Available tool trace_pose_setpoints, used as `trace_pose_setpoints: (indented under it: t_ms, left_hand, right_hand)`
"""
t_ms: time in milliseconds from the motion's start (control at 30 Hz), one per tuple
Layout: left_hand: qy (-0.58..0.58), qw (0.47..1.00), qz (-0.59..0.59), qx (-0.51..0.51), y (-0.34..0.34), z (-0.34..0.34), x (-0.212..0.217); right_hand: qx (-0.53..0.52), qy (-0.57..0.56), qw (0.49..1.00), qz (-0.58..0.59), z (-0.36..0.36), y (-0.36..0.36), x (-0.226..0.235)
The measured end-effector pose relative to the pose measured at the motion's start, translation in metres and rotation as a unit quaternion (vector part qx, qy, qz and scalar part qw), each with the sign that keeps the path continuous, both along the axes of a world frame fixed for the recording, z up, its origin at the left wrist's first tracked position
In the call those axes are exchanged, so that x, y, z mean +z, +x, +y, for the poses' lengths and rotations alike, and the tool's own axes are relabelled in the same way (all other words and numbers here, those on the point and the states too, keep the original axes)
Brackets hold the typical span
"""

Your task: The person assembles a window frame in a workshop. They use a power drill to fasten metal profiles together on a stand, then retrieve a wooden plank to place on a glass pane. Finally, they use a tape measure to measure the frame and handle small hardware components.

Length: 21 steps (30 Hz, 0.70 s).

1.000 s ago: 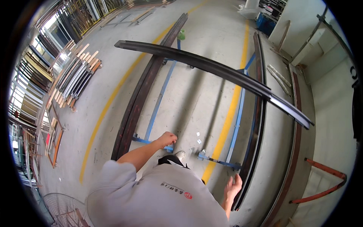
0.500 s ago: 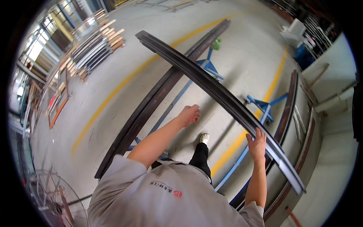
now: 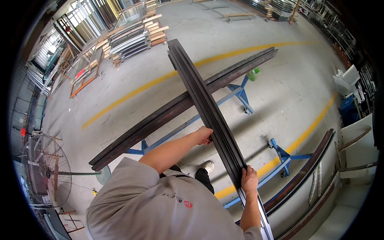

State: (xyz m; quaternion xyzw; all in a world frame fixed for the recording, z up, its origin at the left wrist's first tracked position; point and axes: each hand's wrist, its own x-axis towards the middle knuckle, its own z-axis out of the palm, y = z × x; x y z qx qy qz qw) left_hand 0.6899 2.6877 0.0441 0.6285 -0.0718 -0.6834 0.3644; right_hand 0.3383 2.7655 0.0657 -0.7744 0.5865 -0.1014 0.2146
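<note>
Both your left hand point(image 3: 204, 136) and right hand point(image 3: 250, 179) grip the long bar point(image 3: 216, 118); uneven pushing could scrape it (a rail point(image 3: 148, 126) crosses beneath).

Workshop, fabrication type. Evidence: bare grey floor point(image 3: 208, 36) with yellow lane lines point(image 3: 132, 95), one running beyond the left hand point(image 3: 205, 136); wheeled blue stand point(image 3: 241, 95) past that hand, another point(image 3: 283, 156) ahead-right of the right hand point(image 3: 250, 179); long dark profile point(image 3: 194, 80) at both; stacked bars and planks point(image 3: 134, 40) far ahead-left; big caged fan point(image 3: 49, 168) well left.
</note>
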Motion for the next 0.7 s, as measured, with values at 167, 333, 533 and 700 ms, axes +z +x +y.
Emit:
trace_pose_setpoints:
  t_ms: [167, 333, 533, 700]
  left_hand:
    - [0.010, 0.995, -0.028, 0.092, -0.024, -0.001, 0.035]
    - [0.032, 0.992, -0.060, 0.106, -0.043, -0.013, 0.042]
    - [0.059, 0.985, -0.150, 0.068, -0.082, -0.041, 0.115]
    - [-0.034, 0.964, -0.261, -0.024, -0.095, -0.078, 0.107]
  right_hand:
    - [0.032, -0.017, 0.998, -0.046, -0.011, 0.010, 0.030]
    - [0.099, 0.090, 0.986, -0.099, -0.027, -0.002, 0.046]
    - [0.161, 0.197, 0.967, -0.024, -0.059, -0.022, 0.063]
    - [0.165, 0.344, 0.916, -0.123, -0.111, -0.033, 0.081]
